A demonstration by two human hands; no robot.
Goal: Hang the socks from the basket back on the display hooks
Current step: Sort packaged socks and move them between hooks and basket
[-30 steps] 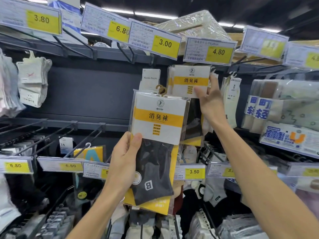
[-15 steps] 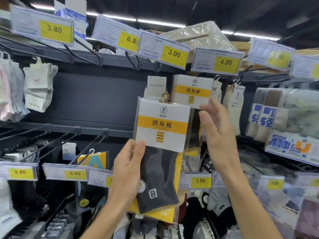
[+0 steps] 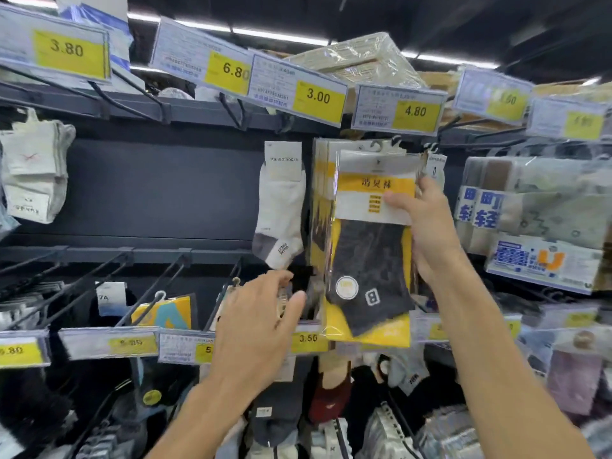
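Under the 4.80 price tag, the sock packet hangs at the front of a row of matching packets. The right hand grips its right edge, thumb across the white label. The left hand is empty, fingers spread, below and left of the packet.

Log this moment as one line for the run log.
stage: hanging sock pack | right hand: holds sock pack at hook under 4.80 tag | left hand: open, empty, below | hung: cannot tell

"3.80" price tag, "3.00" tag, "b" on sock pack
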